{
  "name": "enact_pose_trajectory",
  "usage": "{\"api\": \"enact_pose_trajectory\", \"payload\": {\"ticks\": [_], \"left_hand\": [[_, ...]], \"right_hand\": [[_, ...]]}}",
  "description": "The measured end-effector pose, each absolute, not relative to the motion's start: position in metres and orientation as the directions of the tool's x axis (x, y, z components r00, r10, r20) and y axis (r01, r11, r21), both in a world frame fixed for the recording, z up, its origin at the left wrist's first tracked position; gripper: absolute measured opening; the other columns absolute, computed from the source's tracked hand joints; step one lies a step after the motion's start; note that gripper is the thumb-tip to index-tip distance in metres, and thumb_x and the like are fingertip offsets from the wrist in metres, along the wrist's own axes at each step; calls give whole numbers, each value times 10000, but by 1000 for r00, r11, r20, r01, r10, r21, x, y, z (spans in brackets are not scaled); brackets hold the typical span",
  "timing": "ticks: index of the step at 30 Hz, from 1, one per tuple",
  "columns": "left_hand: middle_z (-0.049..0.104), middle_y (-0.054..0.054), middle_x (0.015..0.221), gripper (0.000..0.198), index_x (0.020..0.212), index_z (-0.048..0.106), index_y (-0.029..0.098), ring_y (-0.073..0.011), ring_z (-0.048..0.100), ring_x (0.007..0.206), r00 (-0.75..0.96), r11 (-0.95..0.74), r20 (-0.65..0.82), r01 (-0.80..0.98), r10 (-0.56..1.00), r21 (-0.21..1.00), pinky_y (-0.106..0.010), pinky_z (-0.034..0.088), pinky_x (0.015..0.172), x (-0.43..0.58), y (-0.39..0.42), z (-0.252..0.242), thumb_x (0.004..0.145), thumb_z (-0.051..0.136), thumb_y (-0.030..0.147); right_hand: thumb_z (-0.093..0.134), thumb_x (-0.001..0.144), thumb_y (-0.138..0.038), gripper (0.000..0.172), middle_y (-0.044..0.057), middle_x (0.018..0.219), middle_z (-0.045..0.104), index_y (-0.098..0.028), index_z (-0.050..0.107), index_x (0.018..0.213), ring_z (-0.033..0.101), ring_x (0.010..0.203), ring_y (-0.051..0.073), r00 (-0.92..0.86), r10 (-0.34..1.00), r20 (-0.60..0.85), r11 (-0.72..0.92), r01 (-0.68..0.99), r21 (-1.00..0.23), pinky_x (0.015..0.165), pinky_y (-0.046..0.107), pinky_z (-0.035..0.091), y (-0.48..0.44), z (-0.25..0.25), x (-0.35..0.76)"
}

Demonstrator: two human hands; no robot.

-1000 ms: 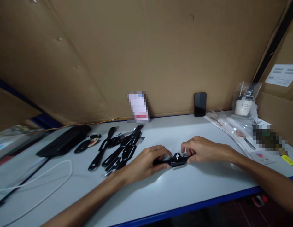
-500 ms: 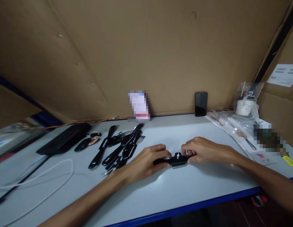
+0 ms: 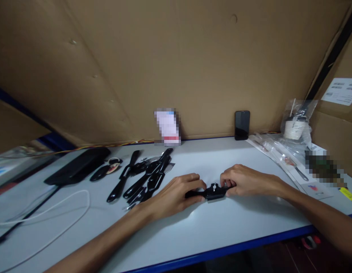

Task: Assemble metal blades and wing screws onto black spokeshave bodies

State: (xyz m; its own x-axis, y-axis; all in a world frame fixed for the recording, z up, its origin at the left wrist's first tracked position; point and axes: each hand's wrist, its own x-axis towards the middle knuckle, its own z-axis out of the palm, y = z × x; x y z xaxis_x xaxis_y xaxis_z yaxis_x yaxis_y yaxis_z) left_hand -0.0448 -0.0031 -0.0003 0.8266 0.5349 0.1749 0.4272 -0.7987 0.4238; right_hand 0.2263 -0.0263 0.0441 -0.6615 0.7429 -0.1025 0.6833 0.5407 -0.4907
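A black two-handled tool (image 3: 216,192) with a silver wing screw at its middle lies low over the table, right of centre. My left hand (image 3: 183,191) pinches its left handle between thumb and fingers. The right handle is gripped by my right hand (image 3: 238,180), fingers curled round it. Left of my left hand, several similar black tools (image 3: 147,176) lie in a loose pile, some with metal parts.
The grey table (image 3: 176,242) has a blue front edge. A black phone (image 3: 242,125) and a lit, blurred screen (image 3: 168,127) lean on the cardboard wall. Plastic packets (image 3: 280,159) and a white cup (image 3: 294,129) stand right; a black case (image 3: 77,167) and white cable lie left.
My right hand has shifted very slightly to the right on the tool's handle. Both hands keep hold of it.
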Motion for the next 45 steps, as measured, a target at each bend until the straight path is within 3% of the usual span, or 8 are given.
{"api": "enact_pose_trajectory", "payload": {"ticks": [23, 33, 45], "left_hand": [[671, -31, 974, 140, 1096, 683, 212, -182, 629, 794, 809, -782, 162, 464, 565, 416, -270, 460, 688, -43, -7, 6, 980, 660, 289], [668, -39, 984, 289, 1273, 668, 231, -187, 640, 820, 807, -773, 145, 471, 572, 426, -274, 481, 727, -44, -6, 6, 992, 665, 299], [646, -46, 962, 155, 1110, 682, 208, -187, 621, 801, 834, -806, 179, 413, 521, 424, -268, 454, 703, -45, -4, 2, 1028, 605, 314]], "right_hand": [[665, 772, -118, 138, -5, 776, 635, -200, 691, 879, 481, 656, 144, -683, 727, -73, 581, 667, -466, 619, 277, 334, -29, 45, 226], [686, 785, -147, 166, -1, 764, 618, -200, 758, 925, 507, 677, 146, -684, 726, -71, 579, 664, -473, 643, 280, 365, -27, 46, 227], [694, 788, -195, 235, 7, 775, 636, -199, 686, 1022, 511, 680, 162, -636, 764, -111, 525, 712, -467, 608, 272, 350, -28, 44, 227]]}}
